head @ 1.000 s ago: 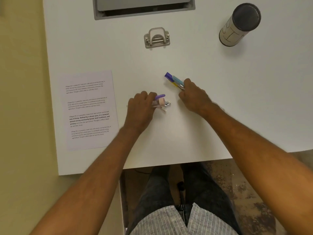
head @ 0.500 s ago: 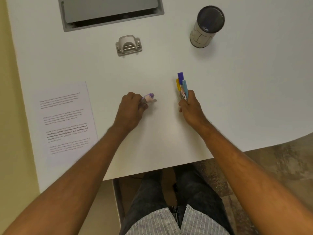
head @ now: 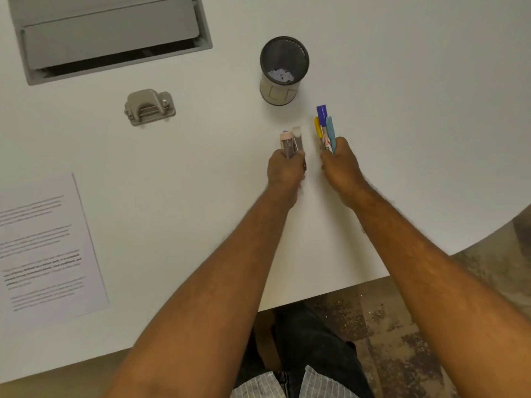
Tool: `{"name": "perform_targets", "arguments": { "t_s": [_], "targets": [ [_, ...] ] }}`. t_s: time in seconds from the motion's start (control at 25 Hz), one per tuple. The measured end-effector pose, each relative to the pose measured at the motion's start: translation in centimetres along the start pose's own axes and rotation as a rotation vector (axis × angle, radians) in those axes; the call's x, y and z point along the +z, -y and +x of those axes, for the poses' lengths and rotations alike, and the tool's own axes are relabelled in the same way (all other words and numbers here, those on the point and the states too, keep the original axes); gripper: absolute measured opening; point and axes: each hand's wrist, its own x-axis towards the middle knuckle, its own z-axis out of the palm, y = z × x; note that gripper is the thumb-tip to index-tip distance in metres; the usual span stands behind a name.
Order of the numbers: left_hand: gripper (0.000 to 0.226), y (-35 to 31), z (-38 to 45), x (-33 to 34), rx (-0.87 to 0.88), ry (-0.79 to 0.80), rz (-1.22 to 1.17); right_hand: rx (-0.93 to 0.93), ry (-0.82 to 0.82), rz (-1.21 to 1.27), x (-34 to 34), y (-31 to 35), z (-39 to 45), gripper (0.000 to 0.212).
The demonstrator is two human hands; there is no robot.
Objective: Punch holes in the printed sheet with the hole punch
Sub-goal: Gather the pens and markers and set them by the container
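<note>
The printed sheet [head: 43, 248] lies flat at the left edge of the white desk [head: 186, 196]. A grey hole punch [head: 149, 107] stands untouched further back, left of centre. My left hand [head: 286, 169] grips a small bunch of stationery [head: 291, 142], with a pink-capped item and a grey one sticking up. My right hand [head: 340, 165] grips a bundle of pens [head: 325, 129], purple, yellow and light blue, tips pointing away. Both hands are lifted side by side just in front of the pen cup, far from the sheet and the punch.
A dark mesh pen cup [head: 284, 70] with paper scraps inside stands just beyond my hands. A grey cable hatch [head: 109, 38] is set into the desk at the back left. The desk's front edge curves away on the right above a speckled floor [head: 402, 311].
Both hands have lifted their stationery off the desk and moved forward and together toward the pen cup. The left hand's items now point upright. The view has shifted right.
</note>
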Motion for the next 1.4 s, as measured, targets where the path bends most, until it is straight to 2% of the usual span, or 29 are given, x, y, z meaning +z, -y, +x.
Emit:
{"name": "perform_targets", "arguments": {
  "t_s": [0.24, 0.4, 0.52, 0.64, 0.84, 1.16, 1.4],
  "targets": [
    [0.038, -2.1, 2.4, 4.7, 0.01, -0.107, 0.23, -0.033, 0.014, -0.194, -1.3, -0.2, 3.0, 0.032],
    [0.037, -2.6, 2.9, 5.3, -0.01, -0.113, 0.297, -0.141, 0.005, -0.193, -1.2, -0.7, 3.0, 0.036],
    [0.037, -2.5, 2.9, 5.0, 0.005, -0.105, 0.331, -0.162, -0.064, -0.198, -1.2, -1.3, 2.6, 0.045],
    [0.044, -2.3, 2.5, 4.5, 0.062, -0.12, 0.403, -0.171, -0.14, -0.282, -1.3, -1.8, 2.4, 0.056],
    [0.05, -1.7, 1.8, 3.9, 0.201, -0.127, 0.569, -0.193, -0.152, -0.333, -1.2, -2.1, 1.8, 0.061],
    [0.047, -1.0, 1.9, 3.4, 0.306, -0.003, 0.502, -0.173, -0.12, -0.301, -1.3, -2.4, 1.2, 0.05],
    [0.045, -0.5, 2.6, 2.8, 0.319, -0.021, 0.496, -0.162, -0.126, -0.315, -1.2, -2.1, 1.1, 0.053]
  ]
}}
